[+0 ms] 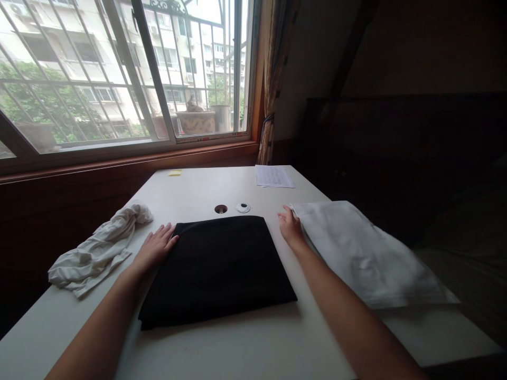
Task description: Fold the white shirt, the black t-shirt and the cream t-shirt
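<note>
A black folded cloth [222, 269] lies flat in the middle of the white table. My left hand [158, 243] rests at its upper left corner, fingers spread and touching its edge. On the right, my right hand [290, 226] is at the upper left corner of a white cloth [360, 253], its fingers closed on that corner. The white cloth spreads over the right side of the table and past its edge. A crumpled whitish cloth [99, 248] lies at the left edge of the table, beyond my left hand.
Papers [274, 176] lie at the far edge of the table [206, 184], with yellow notes [175, 172] at the far left. A round hole [221, 209] and a small white disc [243, 207] sit behind the black cloth. A barred window and a curtain [269, 105] stand beyond.
</note>
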The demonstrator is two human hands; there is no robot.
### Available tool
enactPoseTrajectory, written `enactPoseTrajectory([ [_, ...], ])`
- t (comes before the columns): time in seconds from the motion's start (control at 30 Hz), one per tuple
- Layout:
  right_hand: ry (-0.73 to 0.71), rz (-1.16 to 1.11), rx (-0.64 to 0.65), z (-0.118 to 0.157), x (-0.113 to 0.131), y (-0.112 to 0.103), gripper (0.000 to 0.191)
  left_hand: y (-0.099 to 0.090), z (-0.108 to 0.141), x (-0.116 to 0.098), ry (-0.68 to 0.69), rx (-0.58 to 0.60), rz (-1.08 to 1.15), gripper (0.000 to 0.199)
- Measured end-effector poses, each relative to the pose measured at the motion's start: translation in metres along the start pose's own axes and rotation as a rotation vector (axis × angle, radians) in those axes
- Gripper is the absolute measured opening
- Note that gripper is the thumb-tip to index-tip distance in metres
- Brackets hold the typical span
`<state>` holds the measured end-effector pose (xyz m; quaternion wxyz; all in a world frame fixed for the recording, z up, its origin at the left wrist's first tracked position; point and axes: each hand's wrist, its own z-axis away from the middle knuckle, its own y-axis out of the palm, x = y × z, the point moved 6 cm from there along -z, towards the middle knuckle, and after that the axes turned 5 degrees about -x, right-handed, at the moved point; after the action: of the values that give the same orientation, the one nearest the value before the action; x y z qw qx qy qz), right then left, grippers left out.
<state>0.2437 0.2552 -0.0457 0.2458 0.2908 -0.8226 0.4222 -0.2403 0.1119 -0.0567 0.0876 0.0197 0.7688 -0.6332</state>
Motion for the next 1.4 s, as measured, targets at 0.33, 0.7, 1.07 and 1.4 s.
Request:
enactPoseTrajectory([
  [0.33,0.011,-0.033,-0.002,0.000,-0.002,-0.002,0.043,0.003,0.000,0.002,0.013,-0.011,-0.006,0.061],
  [0.7,-0.208,-0.046,0.086,0.008,0.020,0.002,0.030,0.000,0.001,0.004,0.029,-0.077,0.012,0.065],
  [1.07,-0.702,-0.093,0.465,0.060,0.112,-0.003,0.035,-0.014,0.002,-0.013,0.240,-0.104,0.112,0.055],
  [1.4,-0.961,0.027,0.910,0.138,0.175,0.014,0.068,-0.008,0.000,-0.007,0.234,-0.072,0.108,0.056],
])
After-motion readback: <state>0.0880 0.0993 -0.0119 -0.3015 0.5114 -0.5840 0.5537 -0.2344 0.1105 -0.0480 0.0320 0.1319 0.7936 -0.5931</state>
